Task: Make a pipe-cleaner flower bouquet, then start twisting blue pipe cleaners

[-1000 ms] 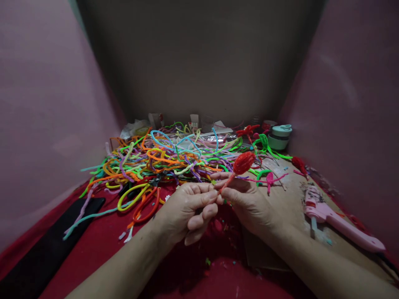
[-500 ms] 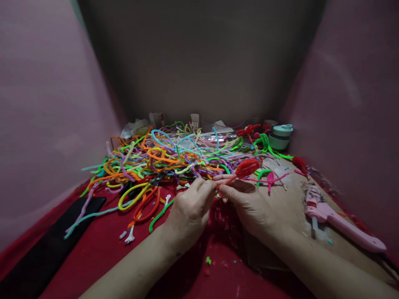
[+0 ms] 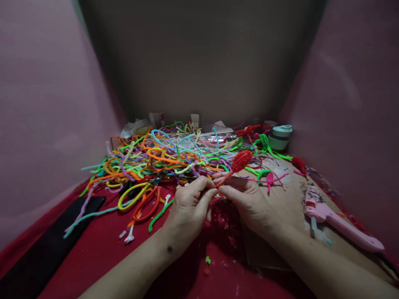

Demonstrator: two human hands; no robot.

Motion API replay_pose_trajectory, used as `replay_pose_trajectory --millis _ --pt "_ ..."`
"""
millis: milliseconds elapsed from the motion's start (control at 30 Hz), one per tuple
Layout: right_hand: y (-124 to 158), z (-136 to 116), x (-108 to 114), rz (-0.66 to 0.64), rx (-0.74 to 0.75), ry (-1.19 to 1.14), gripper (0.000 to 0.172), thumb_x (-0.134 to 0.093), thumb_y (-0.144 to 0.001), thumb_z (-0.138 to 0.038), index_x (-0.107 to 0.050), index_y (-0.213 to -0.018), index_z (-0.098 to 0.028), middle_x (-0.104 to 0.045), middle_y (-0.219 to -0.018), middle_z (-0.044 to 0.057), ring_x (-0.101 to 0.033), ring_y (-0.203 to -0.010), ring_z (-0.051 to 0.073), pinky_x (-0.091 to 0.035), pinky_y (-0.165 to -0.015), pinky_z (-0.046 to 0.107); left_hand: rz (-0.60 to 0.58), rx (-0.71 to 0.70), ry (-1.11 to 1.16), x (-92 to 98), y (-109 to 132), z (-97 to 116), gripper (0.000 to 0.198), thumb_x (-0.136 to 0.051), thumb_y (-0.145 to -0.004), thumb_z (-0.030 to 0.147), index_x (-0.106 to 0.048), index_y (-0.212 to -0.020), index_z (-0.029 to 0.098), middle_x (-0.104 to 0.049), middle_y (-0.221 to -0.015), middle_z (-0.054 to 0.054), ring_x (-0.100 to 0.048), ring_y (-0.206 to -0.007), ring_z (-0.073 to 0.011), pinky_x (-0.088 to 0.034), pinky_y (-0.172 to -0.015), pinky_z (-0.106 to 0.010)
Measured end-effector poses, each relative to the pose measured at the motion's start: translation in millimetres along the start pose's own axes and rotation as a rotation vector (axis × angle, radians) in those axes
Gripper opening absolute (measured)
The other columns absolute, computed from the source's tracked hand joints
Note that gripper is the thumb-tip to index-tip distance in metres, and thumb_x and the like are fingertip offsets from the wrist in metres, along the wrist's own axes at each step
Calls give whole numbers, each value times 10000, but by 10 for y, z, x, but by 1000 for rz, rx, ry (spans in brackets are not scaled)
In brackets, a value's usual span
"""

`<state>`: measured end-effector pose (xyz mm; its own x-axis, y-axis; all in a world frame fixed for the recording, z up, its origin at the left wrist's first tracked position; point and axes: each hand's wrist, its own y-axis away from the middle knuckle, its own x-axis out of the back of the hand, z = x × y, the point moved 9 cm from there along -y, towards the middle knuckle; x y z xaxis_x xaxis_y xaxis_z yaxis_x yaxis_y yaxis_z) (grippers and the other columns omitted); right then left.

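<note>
A red pipe cleaner (image 3: 240, 161), bent into a leaf-shaped loop with a twisted stem, points up and to the right between my hands. My left hand (image 3: 195, 201) pinches the lower end of its stem between thumb and fingers. Close beside it, my right hand (image 3: 246, 201) grips the same stem with the thumb in front and the fingers behind. The fingertips of both hands nearly meet, and the stem's very end is hidden by them. Just beyond lies a big tangle of colourful pipe cleaners (image 3: 168, 155).
A pink glue gun (image 3: 339, 222) rests on the cardboard (image 3: 274, 245) at right. Pink and green shaped pieces lie near a lidded mint container (image 3: 280, 138). A black flat object (image 3: 52, 245) is at left. Scissors (image 3: 137, 195) sit by the tangle; scraps dot the red cloth (image 3: 181, 274).
The red loop has tilted more upright and shifted slightly left, showing more of its stem. My left wrist has turned a little. Both hands keep their hold.
</note>
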<state>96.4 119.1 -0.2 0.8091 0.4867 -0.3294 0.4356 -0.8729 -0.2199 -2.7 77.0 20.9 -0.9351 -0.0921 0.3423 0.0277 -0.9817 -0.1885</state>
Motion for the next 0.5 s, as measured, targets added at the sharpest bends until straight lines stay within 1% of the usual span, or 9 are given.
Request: replay_pose_trajectory --millis 100,167,233,300,400,500 --pt "-6 -40 35 18 30 53 80 -668 -722 -223 -713 -786 -236 -673 -964 12 -561 -982 205 -372 -936 388 -70 147 140 -58 -2 -75 160 -488 -826 294 -497 -710 185 -446 -371 81 -375 -299 -60 -296 -328 -150" --pt "-7 -46 55 26 39 90 96 -672 -718 -222 -719 -799 -245 -673 -985 12 -539 -1038 214 -352 -961 393 -118 215 241 -93 -3 -102 165 -498 -815 291 -489 -696 177 -463 -349 76 -372 -263 -62 -308 -304 -150" --pt "-7 -33 54 18 28 104 122 -673 -719 -231 -723 -828 -254 -680 -978 15 -537 -1052 216 -352 -963 391 -170 253 347 -128 -7 -119 180 -514 -802 282 -486 -668 166 -484 -335 64 -377 -238 -61 -316 -288 -146" --pt "-5 -21 30 -5 15 73 139 -671 -721 -236 -724 -847 -262 -676 -993 14 -559 -1014 208 -379 -937 383 -247 274 447 -178 -8 -131 201 -526 -797 281 -492 -644 154 -508 -334 45 -398 -226 -66 -318 -273 -142" --pt "0 -27 -13 -37 8 6 134 -675 -714 -229 -728 -832 -263 -661 -1027 13 -583 -944 195 -423 -889 370 -375 303 572 -260 6 -151 209 -541 -794 271 -515 -635 137 -546 -361 19 -459 -246 -88 -350 -262 -151" --pt "7 -36 -17 -36 5 -6 130 -686 -703 -230 -733 -821 -259 -663 -1020 25 -585 -943 205 -440 -868 371 -467 345 676 -327 37 -163 211 -527 -810 256 -537 -647 123 -566 -384 6 -477 -253 -95 -384 -258 -163"
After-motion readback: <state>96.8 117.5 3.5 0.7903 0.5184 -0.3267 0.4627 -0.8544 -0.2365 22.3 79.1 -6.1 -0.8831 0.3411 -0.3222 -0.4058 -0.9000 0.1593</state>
